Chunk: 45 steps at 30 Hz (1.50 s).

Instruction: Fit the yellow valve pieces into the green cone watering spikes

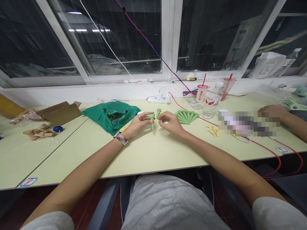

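My left hand [139, 123] is closed around a green cone-shaped spike [152, 122] that points down toward the pale table [148, 153]. My right hand [170, 122] pinches a small yellow piece [158, 121] right beside that spike's top. A second green spike [158, 112] stands just behind my fingers. A fan of several green spikes [187, 116] lies to the right of my right hand. Small yellow pieces [212, 130] are scattered farther right. A patterned band sits on my left wrist.
A green plastic bag [110, 116] lies left of my hands, an open cardboard box [59, 111] farther left. A power strip [159, 100], a water bottle [212, 100] and two cups [202, 92] stand near the window. Another person's hand [271, 111] rests at right. Red cable [275, 153] crosses the table.
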Each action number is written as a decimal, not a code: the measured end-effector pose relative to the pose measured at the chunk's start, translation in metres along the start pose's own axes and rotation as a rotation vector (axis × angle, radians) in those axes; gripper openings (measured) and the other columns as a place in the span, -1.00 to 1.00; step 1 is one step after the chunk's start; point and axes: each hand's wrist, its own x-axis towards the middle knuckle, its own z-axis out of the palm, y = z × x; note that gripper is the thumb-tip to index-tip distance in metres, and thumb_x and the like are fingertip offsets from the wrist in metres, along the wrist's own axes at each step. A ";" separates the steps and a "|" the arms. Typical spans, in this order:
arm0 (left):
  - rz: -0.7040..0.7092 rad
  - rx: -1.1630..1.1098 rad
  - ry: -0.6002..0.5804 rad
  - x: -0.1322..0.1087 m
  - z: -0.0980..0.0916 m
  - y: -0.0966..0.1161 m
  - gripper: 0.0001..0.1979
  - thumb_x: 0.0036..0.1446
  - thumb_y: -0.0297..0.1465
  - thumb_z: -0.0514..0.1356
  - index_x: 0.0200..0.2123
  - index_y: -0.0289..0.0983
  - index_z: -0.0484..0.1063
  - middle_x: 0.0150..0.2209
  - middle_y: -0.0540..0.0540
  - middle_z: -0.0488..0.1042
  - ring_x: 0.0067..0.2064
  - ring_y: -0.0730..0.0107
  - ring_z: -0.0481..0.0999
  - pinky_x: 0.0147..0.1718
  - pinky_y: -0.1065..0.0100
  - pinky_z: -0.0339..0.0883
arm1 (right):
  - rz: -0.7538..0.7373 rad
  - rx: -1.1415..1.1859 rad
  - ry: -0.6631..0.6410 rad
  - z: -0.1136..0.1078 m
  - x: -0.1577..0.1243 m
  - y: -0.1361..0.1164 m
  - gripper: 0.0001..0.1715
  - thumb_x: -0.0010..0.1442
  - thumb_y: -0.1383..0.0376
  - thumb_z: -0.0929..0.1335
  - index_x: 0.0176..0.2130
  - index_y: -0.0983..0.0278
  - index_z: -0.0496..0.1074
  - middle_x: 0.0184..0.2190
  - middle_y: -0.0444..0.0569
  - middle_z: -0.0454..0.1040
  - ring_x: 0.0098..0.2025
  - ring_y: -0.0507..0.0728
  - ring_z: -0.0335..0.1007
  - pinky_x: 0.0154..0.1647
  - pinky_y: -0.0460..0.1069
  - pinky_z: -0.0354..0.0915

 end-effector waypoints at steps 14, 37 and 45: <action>-0.003 0.003 -0.027 -0.002 0.006 -0.005 -0.43 -0.01 -0.26 0.53 0.10 -0.21 0.63 -0.31 -0.07 0.58 -0.22 0.30 0.59 -0.11 0.24 0.50 | 0.026 0.002 0.042 0.006 -0.003 0.002 -0.83 0.10 0.29 0.40 -0.23 0.23 0.51 -0.29 -0.07 0.54 -0.26 0.11 0.51 -0.20 0.00 0.46; 0.052 0.247 -0.005 -0.007 0.008 0.011 -0.46 -0.02 -0.23 0.54 0.07 -0.21 0.67 -0.33 -0.07 0.58 -0.28 0.28 0.57 -0.19 0.25 0.47 | 0.279 0.226 0.030 0.001 0.002 0.001 -0.67 -0.07 0.18 0.54 -0.28 0.25 0.52 -0.37 -0.06 0.58 -0.28 0.13 0.56 -0.15 0.07 0.51; 0.093 0.145 0.055 -0.001 0.007 0.001 -0.46 -0.01 -0.25 0.53 0.09 -0.19 0.66 -0.27 -0.07 0.56 -0.22 0.30 0.56 -0.11 0.24 0.50 | 0.288 0.270 0.061 0.005 0.002 -0.002 -0.67 0.00 0.14 0.54 -0.27 0.25 0.51 -0.40 -0.09 0.56 -0.35 0.11 0.57 -0.23 0.03 0.52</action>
